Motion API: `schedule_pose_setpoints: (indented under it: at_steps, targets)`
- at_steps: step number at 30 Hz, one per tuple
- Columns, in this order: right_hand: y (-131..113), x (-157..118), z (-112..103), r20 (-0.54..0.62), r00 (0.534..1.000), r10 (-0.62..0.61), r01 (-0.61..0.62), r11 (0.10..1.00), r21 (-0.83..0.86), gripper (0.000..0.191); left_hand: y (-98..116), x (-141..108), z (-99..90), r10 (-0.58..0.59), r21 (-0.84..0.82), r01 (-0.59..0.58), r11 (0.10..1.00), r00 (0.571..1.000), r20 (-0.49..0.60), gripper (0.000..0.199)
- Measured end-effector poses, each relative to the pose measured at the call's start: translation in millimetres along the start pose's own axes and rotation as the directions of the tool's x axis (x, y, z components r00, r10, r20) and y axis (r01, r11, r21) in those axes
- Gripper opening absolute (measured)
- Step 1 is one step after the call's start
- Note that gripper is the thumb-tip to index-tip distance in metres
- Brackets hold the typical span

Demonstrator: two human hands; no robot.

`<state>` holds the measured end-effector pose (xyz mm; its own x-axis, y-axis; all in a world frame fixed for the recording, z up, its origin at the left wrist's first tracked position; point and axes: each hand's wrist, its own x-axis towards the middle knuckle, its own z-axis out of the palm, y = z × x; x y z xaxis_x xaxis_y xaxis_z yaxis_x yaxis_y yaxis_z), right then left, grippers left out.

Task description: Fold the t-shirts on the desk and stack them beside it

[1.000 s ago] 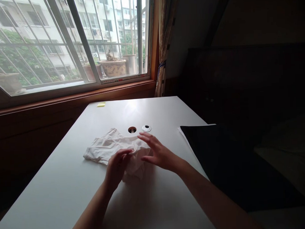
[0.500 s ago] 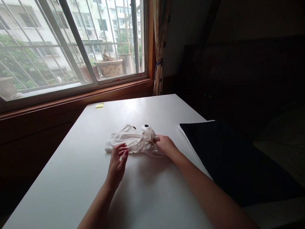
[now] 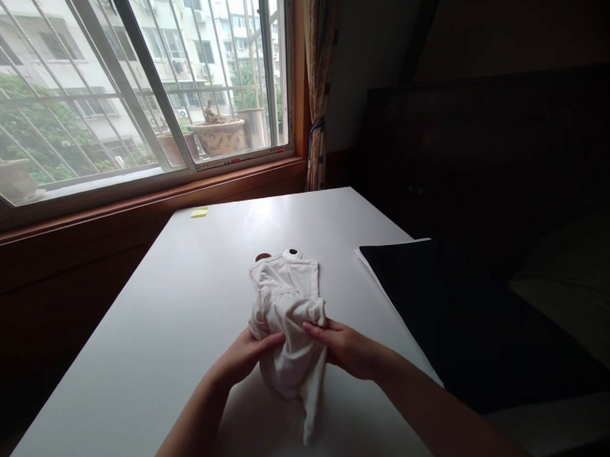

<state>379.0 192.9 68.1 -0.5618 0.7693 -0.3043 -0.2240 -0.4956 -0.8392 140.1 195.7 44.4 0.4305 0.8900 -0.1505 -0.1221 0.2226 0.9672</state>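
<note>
A crumpled white cloth garment (image 3: pixel 287 302) lies bunched on the white table (image 3: pixel 139 341), its flat hemmed end pointing away from me and a narrow end hanging toward me. My left hand (image 3: pixel 252 350) grips its left side, thumb on top and fingers hidden underneath. On the right side my right hand (image 3: pixel 342 344) pinches the fabric, thumb over it. Just beyond the far edge of the cloth lie a brown disc (image 3: pixel 263 256), partly covered, and a white round object with a dark centre (image 3: pixel 292 254).
A yellow sticky note (image 3: pixel 199 212) is at the table's far left corner. Dark flat material with a white edge (image 3: pixel 438 317) covers the right side. Behind the table are a barred window (image 3: pixel 130 94) and a tied curtain (image 3: pixel 320 88).
The garment has turned and come nearer to me, its flat end now facing away. My left hand, apart from it before, now holds it. More of the brown disc shows.
</note>
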Motion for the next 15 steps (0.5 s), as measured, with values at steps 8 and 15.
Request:
schedule_pose_setpoints:
  at_steps: [8,15]
  targets:
    - [-35,-13,-41,-0.416,0.829,-0.373,0.362,0.926,-0.108,0.042,5,12,-24.4,0.184,0.024,-0.19,0.981,0.901,-0.394,0.057]
    - [-70,-44,-60,-0.607,0.637,-0.475,0.447,0.869,-0.212,0.047,22,5,-27.8,0.242,-0.121,-0.322,0.939,0.869,-0.432,0.053]
